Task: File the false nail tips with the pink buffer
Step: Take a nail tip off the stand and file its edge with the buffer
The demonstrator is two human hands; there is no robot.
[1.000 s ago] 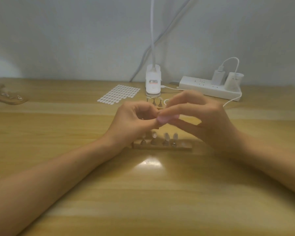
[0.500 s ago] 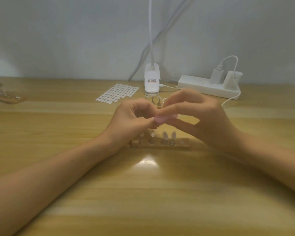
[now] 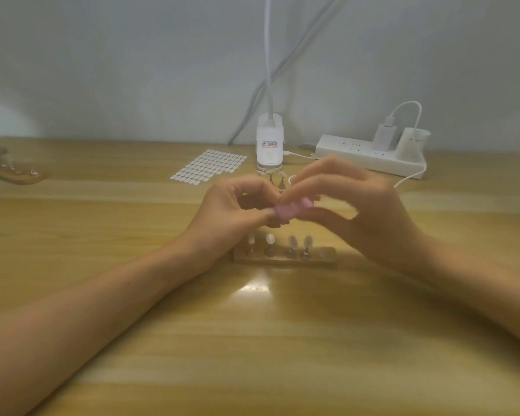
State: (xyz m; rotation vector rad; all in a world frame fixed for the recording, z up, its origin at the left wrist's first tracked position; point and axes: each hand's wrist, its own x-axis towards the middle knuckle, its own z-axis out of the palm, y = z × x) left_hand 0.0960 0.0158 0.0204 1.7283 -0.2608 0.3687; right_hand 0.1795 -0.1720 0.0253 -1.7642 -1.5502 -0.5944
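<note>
Right hand grip pinched on pink buffer; left hand grip curled, contents indiscernible

place: home desk | cues: power strip, clip lamp, nail-tip stand

The counter is pale wood grain with a smooth, half-glossy finish (a patch of lamp glare shines on it). The holder strip looks like plain matt wood, its small stands dark metal, and the false nail tips on them translucent plastic. The pink buffer looks matt. The power strip and lamp base are smooth white plastic.
</note>
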